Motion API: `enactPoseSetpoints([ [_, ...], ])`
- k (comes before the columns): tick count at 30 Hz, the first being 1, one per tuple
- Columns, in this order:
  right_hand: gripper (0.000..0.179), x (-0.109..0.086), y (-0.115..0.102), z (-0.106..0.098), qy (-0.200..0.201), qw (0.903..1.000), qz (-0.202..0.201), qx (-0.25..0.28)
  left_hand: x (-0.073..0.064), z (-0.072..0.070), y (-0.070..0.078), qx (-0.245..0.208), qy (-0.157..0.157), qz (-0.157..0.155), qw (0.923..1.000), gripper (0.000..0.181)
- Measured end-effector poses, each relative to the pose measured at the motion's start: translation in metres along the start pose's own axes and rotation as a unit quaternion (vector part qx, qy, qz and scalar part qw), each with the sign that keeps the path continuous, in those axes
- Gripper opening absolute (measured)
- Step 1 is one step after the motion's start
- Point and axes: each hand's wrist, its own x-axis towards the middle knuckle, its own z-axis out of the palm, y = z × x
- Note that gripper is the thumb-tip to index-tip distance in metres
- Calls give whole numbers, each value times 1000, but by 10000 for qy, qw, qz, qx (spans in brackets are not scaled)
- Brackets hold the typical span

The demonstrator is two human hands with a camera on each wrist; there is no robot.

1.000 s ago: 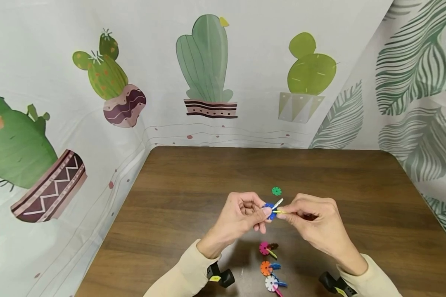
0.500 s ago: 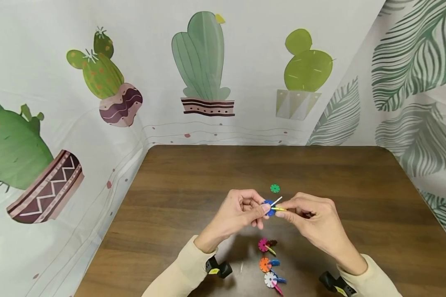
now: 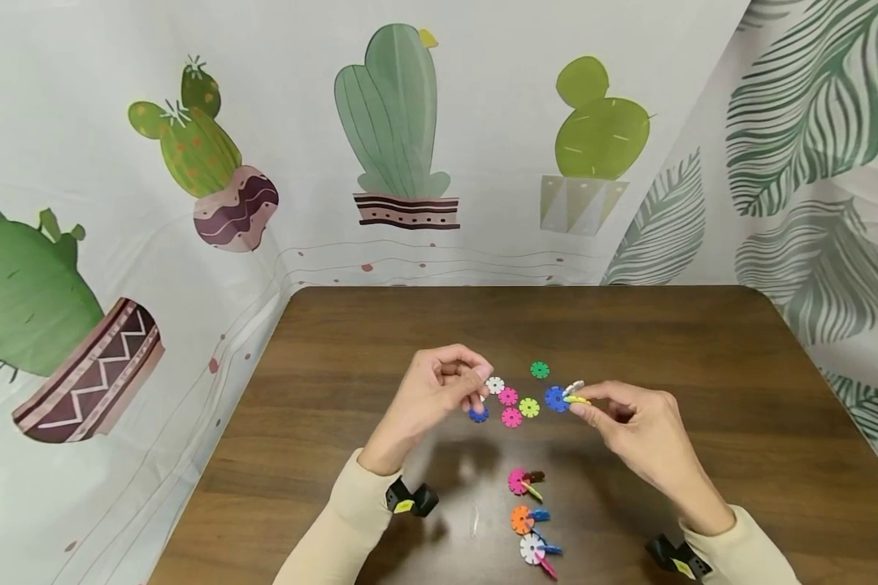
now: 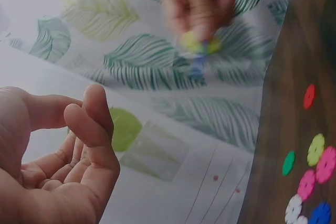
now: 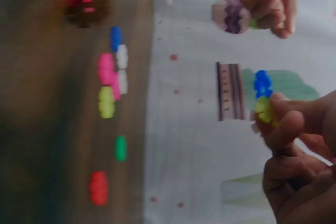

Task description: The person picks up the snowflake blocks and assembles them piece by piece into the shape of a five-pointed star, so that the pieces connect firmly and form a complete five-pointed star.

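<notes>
My right hand [image 3: 640, 422] pinches a yellow notched plastic disc [image 5: 264, 109] between thumb and fingertips, above the table. Slotted into it is a blue notched disc [image 3: 556, 399], and a white notched disc [image 3: 574, 388] also juts from the blue one. My left hand [image 3: 446, 386] hovers to the left with loosely bent fingers and holds nothing; in the left wrist view thumb and fingertip come close together. Below it on the table lie loose flat discs: white [image 3: 494, 385], pink [image 3: 511, 417], yellow-green [image 3: 529, 407] and a blue one [image 3: 479, 414] partly behind the fingers.
A green disc [image 3: 540, 370] lies farther back, and a red disc [image 4: 310, 96] shows in the wrist views. Nearer me, three joined disc groups stand in a column: pink [image 3: 518, 482], orange [image 3: 522, 520] and white [image 3: 532, 548]. A patterned cloth [image 3: 497, 122] hangs behind the table [image 3: 336, 366].
My left hand has let go of the blue disc and moved left. My right hand has drawn the joined discs slightly right. Loose discs earlier hidden by the hands now show.
</notes>
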Motion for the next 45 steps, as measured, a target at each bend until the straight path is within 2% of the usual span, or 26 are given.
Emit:
enactPoseSetpoints([
  [5, 15, -13, 18, 10, -922, 9934, 656, -173, 5, -10, -2, 261, 187, 80, 9995, 12],
  [8, 12, -20, 26, 15, -1572, 9805, 1179, 31, 9, -13, -7, 494, 259, 85, 9984, 10],
  [11, 11, -28, 32, 20, -2044, 9663, 1551, 204, 14, -16, -16, 1116, 333, 101, 9931, 8],
  [14, 9, -37, 38, 24, -2350, 9593, 1544, 253, 19, -21, -30, 2045, 321, 147, 9782, 7],
  [16, 9, -42, 43, 26, -2539, 9548, 1513, 305, 23, -23, -40, 2668, 205, 148, 9634, 7],
  [19, 12, -47, 47, 27, -2696, 9508, 1482, 359, 27, -23, -53, 3389, -136, 17, 9407, 9],
  [23, 20, -51, 49, 26, -2709, 9550, 1201, 128, 30, -16, -65, 4071, -639, -234, 9109, 9],
  [25, 22, -52, 49, 24, -2762, 9557, 1013, -6, 29, -13, -70, 4279, -808, -368, 8995, 8],
  [28, 24, -50, 48, 18, -2920, 9528, 835, -43, 28, -8, -74, 4481, -935, -543, 8874, 7],
  [32, 22, -43, 46, 7, -2897, 9549, 652, 49, 26, -6, -77, 4657, -1004, -651, 8768, 9],
  [36, 19, -32, 45, 0, -2478, 9676, 479, -64, 26, -6, -79, 4716, -1025, -692, 8731, 14],
  [40, 19, -19, 52, 2, -1864, 9793, 366, -699, 26, -6, -81, 4815, -952, -759, 8679, 21],
  [43, 23, -10, 61, 8, -1601, 9791, 431, -1181, 26, -5, -84, 4923, -887, -797, 8622, 24],
  [45, 27, -6, 69, 12, -1594, 9762, 549, -1363, 26, -4, -86, 4966, -862, -805, 8599, 26],
])
